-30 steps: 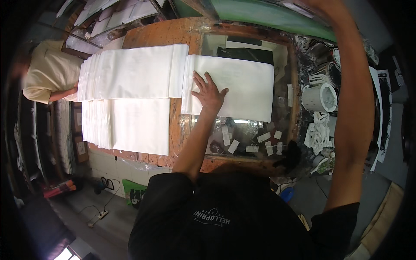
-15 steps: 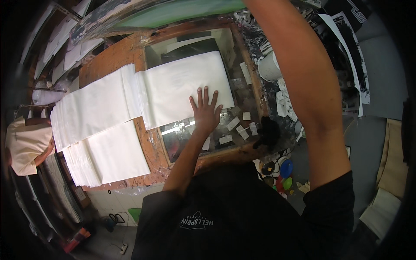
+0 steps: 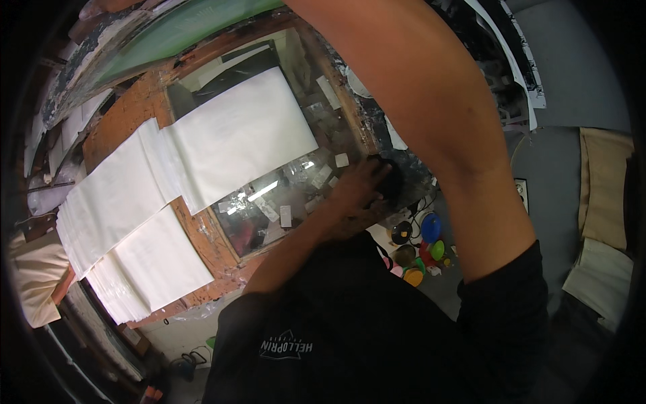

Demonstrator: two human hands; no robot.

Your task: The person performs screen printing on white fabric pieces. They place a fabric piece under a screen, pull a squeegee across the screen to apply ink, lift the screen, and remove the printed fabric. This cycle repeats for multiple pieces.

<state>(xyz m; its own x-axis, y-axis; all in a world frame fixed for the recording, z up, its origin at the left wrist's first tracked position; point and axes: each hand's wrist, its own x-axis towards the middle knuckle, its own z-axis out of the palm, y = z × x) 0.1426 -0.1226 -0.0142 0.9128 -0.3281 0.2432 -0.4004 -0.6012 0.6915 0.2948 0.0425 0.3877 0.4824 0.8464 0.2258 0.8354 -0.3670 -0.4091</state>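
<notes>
My left hand [image 3: 358, 191], smeared by motion, is at the near right corner of the glass-topped table, against a dark, fuzzy bundle [image 3: 389, 176]. Whether its fingers grip the bundle cannot be made out. My right forearm [image 3: 410, 74] stretches up past the top edge, and the hand itself is out of view. A white fabric piece [image 3: 239, 131] lies flat over the glass [image 3: 306, 195]. Left of it are a fanned stack of white pieces [image 3: 118, 188] and a second, nearer stack [image 3: 165, 252]. A raised frame with a green mesh screen [image 3: 182, 34] stands along the far side.
Small pale tape pieces [image 3: 286, 216] dot the glass. Brown wooden board [image 3: 192, 232] borders it on the left. Coloured lids, one blue [image 3: 431, 227], lie below the right corner. Beige cloths [image 3: 605, 188] lie far right. Another beige cloth [image 3: 40, 269] is at far left.
My left hand has left the white fabric and moved right to the dark bundle. The view has shifted, so the table sits further left. My right arm remains stretched upward.
</notes>
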